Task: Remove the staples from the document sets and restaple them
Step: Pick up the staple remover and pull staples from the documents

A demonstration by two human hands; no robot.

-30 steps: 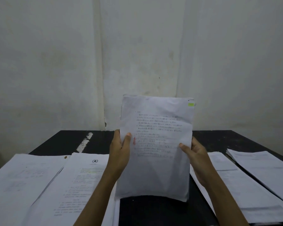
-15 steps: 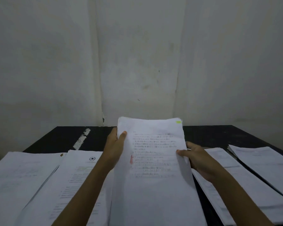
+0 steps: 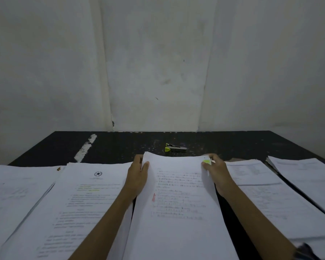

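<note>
Lowered from upright, the document set [image 3: 178, 222] now lies low over the table [image 3: 120, 147] before me; my left grip [image 3: 138, 173] clasps its 11 o'clock corner, thumb on top; my right grip [image 3: 218, 171] pinches the 1 o'clock corner by the green tab [image 3: 206, 161]; the stapler [image 3: 175, 147] sits just beyond at 12 o'clock.

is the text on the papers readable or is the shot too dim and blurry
Head view: dim light, no glare; print on the white document set in the left hand and right hand is too soft to read; the green-and-silver stapler on the black table looks sharper.
</note>
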